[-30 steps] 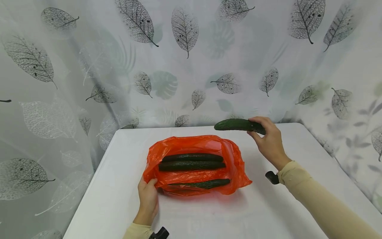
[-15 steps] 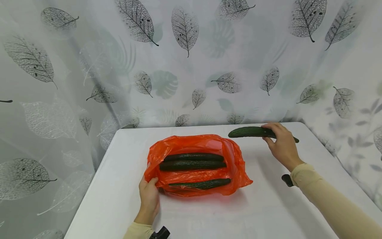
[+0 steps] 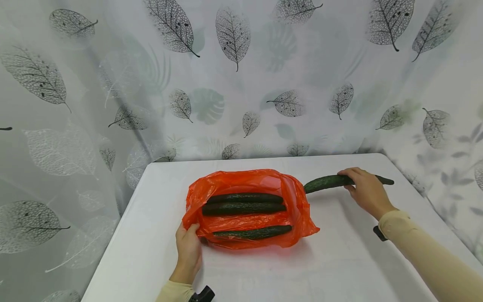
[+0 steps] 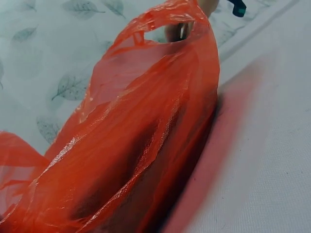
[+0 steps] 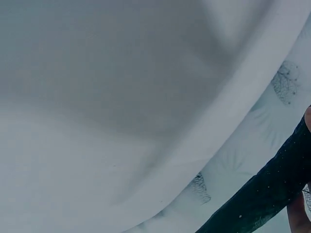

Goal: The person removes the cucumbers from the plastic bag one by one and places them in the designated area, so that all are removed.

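Observation:
My right hand [image 3: 367,193] grips a long dark green cucumber [image 3: 325,183] around its middle, right of the bag. The cucumber's left end overlaps the right edge of the orange plastic bag [image 3: 303,218], and it runs across the lower right of the right wrist view [image 5: 257,194]. With thumb and fingers my left hand [image 3: 188,251] pinches the bag at its lower left corner. Inside the wide mouth lie two cucumbers side by side at the back [image 3: 243,209] and one nearer the front [image 3: 262,232]. The bag [image 4: 146,116] fills much of the left wrist view.
The white table [image 3: 264,277] carries the bag in its middle. A leaf-printed curtain [image 3: 241,96] hangs behind the table and along both sides, close to its back edge [image 3: 188,161].
My right hand has carried the cucumber rightward and down toward the table, to the right of the bag. The left hand and the bag have hardly moved.

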The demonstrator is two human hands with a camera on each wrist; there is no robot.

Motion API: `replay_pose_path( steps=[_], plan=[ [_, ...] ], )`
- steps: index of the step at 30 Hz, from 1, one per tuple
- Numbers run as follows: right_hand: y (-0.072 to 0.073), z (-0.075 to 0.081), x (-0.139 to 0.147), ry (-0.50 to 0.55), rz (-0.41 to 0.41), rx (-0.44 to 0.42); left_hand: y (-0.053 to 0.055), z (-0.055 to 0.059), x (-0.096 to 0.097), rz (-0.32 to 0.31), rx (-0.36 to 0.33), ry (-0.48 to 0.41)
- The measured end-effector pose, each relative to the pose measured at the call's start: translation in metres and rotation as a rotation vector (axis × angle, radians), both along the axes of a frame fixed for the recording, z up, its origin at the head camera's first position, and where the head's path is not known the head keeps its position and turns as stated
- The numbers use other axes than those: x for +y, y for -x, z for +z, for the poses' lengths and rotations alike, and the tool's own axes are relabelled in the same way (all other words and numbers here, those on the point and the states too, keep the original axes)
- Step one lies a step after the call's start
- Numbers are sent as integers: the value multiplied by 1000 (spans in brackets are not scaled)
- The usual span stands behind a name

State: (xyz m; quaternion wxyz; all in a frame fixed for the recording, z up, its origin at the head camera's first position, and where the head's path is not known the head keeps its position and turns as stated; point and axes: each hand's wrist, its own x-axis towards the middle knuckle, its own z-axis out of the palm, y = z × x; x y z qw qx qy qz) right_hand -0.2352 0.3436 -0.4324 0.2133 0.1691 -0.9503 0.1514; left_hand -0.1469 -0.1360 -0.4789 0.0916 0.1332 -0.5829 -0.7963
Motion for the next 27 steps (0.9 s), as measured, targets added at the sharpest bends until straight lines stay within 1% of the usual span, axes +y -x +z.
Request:
replay_pose_path(
  steps=[4,10,16,22,27],
  plan=[
    [0,-7,5,-47,-10,-33,1,-1,-1,3,0,10],
    [1,-12,12,-88,-9,-42,1,-4,-1,11,-3,6],
    [0,-17,18,-100,-22,-69,0,-5,-1,12,-3,11],
    [-1,-23,23,-103,-27,-92,-1,-6,-1,-13,-8,12],
    [-1,-24,23,-98,-38,-158,-1,-6,-1,-22,-12,13]
  ],
)
